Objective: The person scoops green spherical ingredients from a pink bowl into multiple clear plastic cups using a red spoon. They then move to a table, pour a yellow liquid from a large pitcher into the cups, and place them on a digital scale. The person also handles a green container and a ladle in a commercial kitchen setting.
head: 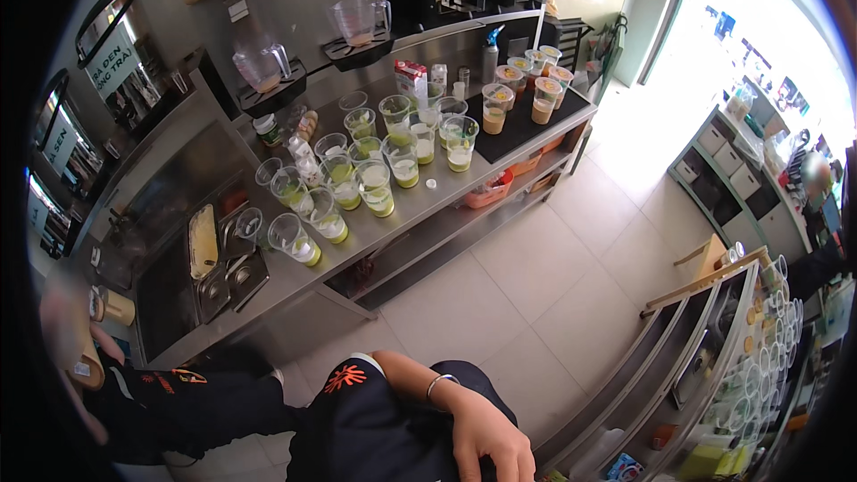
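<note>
My left hand (pixel 492 438), with a bracelet at the wrist, hangs low in front of my body. Its fingers point down and the lower frame edge cuts them off, so whether they hold anything is hidden. My right hand is out of view. Beyond, on the steel counter (pixel 355 241), stand several clear plastic cups (pixel 375 187) with green and white contents. A small white cap (pixel 431 183) lies near the counter's front edge. Lidded cups (pixel 496 109) with brownish drinks stand on a black mat (pixel 492 140). A red-and-white carton (pixel 410 80) is behind the open cups.
Another person (pixel 194 408) in dark clothes stands at lower left, near metal containers (pixel 248 274). Two measuring jugs (pixel 262 69) rest on dispenser trays. A red basket (pixel 490 191) sits on the lower shelf. At right, a rack (pixel 710 348) bears many cups; tiled floor (pixel 502 288) lies between.
</note>
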`<state>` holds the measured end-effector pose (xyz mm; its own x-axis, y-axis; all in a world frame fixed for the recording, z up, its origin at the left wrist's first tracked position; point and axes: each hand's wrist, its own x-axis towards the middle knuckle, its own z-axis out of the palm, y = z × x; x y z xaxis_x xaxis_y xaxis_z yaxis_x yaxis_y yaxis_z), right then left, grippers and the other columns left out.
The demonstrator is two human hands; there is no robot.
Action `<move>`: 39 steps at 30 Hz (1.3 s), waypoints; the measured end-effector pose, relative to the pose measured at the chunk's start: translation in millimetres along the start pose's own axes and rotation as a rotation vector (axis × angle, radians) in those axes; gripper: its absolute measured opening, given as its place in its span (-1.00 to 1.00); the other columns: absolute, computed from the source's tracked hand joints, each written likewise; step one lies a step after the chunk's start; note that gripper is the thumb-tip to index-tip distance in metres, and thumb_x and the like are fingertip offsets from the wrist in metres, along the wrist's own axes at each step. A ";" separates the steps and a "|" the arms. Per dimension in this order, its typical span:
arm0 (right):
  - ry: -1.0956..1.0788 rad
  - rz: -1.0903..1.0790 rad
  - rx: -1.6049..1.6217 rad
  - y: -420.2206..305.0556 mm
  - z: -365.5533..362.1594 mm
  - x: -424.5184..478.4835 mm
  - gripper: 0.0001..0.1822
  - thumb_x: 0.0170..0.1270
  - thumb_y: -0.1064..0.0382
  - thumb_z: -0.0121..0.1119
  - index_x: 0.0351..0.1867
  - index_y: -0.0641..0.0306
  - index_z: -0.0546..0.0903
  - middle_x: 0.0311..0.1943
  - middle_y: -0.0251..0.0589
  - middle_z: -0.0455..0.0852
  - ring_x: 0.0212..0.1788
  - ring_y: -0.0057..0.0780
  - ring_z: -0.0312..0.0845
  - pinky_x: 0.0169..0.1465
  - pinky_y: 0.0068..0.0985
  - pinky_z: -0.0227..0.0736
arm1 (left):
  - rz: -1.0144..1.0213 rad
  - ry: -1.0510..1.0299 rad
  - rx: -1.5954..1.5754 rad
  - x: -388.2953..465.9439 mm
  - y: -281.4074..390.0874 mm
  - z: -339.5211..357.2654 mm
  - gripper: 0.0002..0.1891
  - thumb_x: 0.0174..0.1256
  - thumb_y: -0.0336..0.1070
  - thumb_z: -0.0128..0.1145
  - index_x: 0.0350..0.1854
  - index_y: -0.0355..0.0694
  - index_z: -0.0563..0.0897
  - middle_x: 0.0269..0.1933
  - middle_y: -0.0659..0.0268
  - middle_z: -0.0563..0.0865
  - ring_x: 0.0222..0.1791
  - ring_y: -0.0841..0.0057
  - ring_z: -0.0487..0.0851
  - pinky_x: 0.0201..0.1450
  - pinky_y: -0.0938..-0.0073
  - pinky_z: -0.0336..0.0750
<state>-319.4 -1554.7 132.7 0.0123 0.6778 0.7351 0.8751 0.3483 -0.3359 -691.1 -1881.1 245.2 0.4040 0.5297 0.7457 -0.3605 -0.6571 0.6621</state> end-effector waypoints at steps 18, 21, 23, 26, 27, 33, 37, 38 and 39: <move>0.278 0.148 -0.082 86.9 16.4 14.9 -0.73 0.07 0.10 0.16 -0.33 0.27 0.59 -0.46 -0.08 0.63 -0.42 -0.22 0.55 -0.33 -0.36 0.45 | 0.086 -0.068 -0.041 100.5 -149.2 -117.5 -0.79 0.20 -0.21 0.14 -0.43 -0.26 0.61 -0.38 0.21 0.58 -0.39 0.29 0.54 -0.33 0.34 0.39; 0.421 0.178 -0.170 109.2 -20.6 -7.6 -0.72 0.08 0.10 0.16 -0.32 0.28 0.59 -0.46 -0.08 0.63 -0.42 -0.24 0.55 -0.33 -0.38 0.45 | 0.074 -0.160 -0.151 132.4 -177.2 -142.8 -0.84 0.18 -0.26 0.15 -0.43 -0.26 0.62 -0.39 0.22 0.57 -0.41 0.31 0.53 -0.35 0.35 0.40; 0.489 0.217 -0.240 110.1 -38.0 -21.1 -0.72 0.08 0.10 0.17 -0.32 0.29 0.58 -0.46 -0.09 0.63 -0.42 -0.25 0.55 -0.33 -0.38 0.46 | 0.007 -0.189 -0.232 139.1 -200.7 -159.3 -0.80 0.20 -0.24 0.12 -0.31 -0.29 0.61 -0.28 0.14 0.59 -0.31 0.25 0.56 -0.26 0.30 0.42; 0.321 0.583 -0.654 99.1 -39.9 -23.9 -0.64 0.18 0.09 0.13 -0.10 0.29 0.54 -0.31 -0.06 0.62 -0.29 -0.29 0.55 -0.24 -0.42 0.45 | -0.027 -0.016 -0.368 152.0 -239.0 -173.7 -0.89 0.19 -0.48 0.03 -0.46 -0.28 0.61 -0.40 0.25 0.53 -0.41 0.35 0.41 -0.34 0.39 0.33; 0.400 0.568 -0.678 106.6 -40.2 -29.9 -0.68 0.21 0.15 0.09 -0.08 0.30 0.53 -0.24 -0.05 0.61 -0.24 -0.26 0.54 -0.20 -0.41 0.43 | -0.047 0.014 -0.389 158.5 -248.6 -181.6 -0.87 0.19 -0.52 0.02 -0.48 -0.29 0.62 -0.41 0.24 0.53 -0.41 0.35 0.41 -0.35 0.40 0.34; 0.565 0.490 -0.860 36.4 -32.3 -12.8 -0.74 0.28 0.27 0.00 -0.06 0.33 0.51 -0.13 -0.08 0.57 -0.16 -0.24 0.52 -0.13 -0.42 0.42 | -0.160 -0.037 -0.520 196.5 -320.6 -259.3 -0.88 0.01 -0.65 0.14 -0.56 -0.30 0.60 -0.43 0.27 0.50 -0.43 0.38 0.42 -0.42 0.45 0.37; 0.706 0.501 -0.670 -8.3 17.3 -6.1 -0.80 0.28 0.35 -0.02 -0.14 0.41 0.53 -0.24 -0.12 0.61 -0.24 -0.38 0.54 -0.16 -0.51 0.44 | -0.320 0.012 -0.442 211.0 -375.8 -318.9 -0.88 -0.05 -0.64 0.13 -0.54 -0.27 0.55 -0.41 0.28 0.51 -0.42 0.44 0.48 -0.34 0.52 0.40; 0.635 0.620 -0.621 -25.9 43.3 4.6 -0.81 0.30 0.35 -0.05 -0.19 0.41 0.54 -0.27 -0.14 0.61 -0.25 -0.41 0.52 -0.14 -0.51 0.44 | -0.374 0.026 -0.345 213.3 -391.8 -337.2 -0.87 -0.08 -0.66 0.11 -0.54 -0.27 0.54 -0.41 0.28 0.51 -0.41 0.46 0.49 -0.34 0.54 0.40; 0.607 0.695 -0.449 -46.8 72.9 21.1 -0.81 0.30 0.33 -0.06 -0.24 0.40 0.54 -0.33 -0.17 0.60 -0.29 -0.45 0.50 -0.17 -0.55 0.42 | -0.427 0.052 -0.263 211.2 -405.5 -351.2 -0.85 -0.11 -0.69 0.08 -0.55 -0.28 0.53 -0.40 0.28 0.52 -0.40 0.48 0.50 -0.34 0.55 0.39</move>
<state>-395.4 -1509.5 121.0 0.7192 0.1516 0.6780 0.6798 -0.3552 -0.6417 -754.8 -1314.4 160.4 0.5216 0.7522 0.4027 -0.3747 -0.2221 0.9001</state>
